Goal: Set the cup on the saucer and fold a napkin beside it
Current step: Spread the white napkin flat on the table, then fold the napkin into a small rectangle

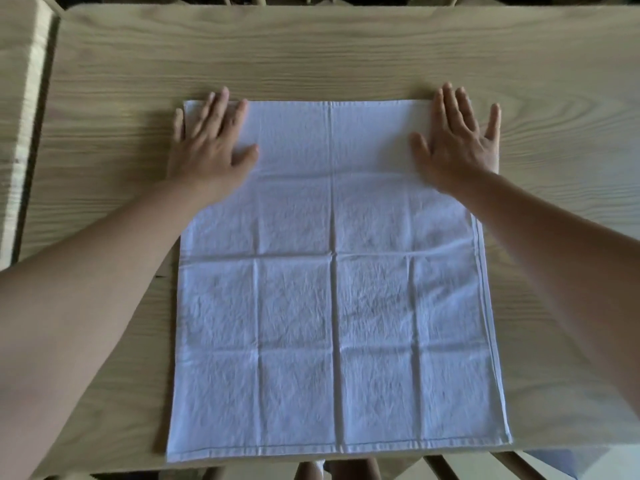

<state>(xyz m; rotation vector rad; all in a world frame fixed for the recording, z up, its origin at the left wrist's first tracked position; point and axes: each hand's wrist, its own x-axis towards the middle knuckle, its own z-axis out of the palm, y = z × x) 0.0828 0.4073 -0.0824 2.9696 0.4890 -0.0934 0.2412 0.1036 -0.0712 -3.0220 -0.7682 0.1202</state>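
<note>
A white cloth napkin (332, 289) lies spread flat on the wooden table (311, 53), marked by a grid of fold creases. My left hand (211, 143) presses flat on its far left corner, fingers straight and spread. Over at the far right corner, my right hand (457, 140) lies flat the same way, its outer fingers reaching past the cloth's edge onto the wood. The napkin's near edge reaches the table's front edge. No cup or saucer is in view.
A second pale wooden surface (17, 116) stands along the left side, with a dark gap between it and the table. Chair parts (450, 467) show below the front edge, and chair backs at the far edge.
</note>
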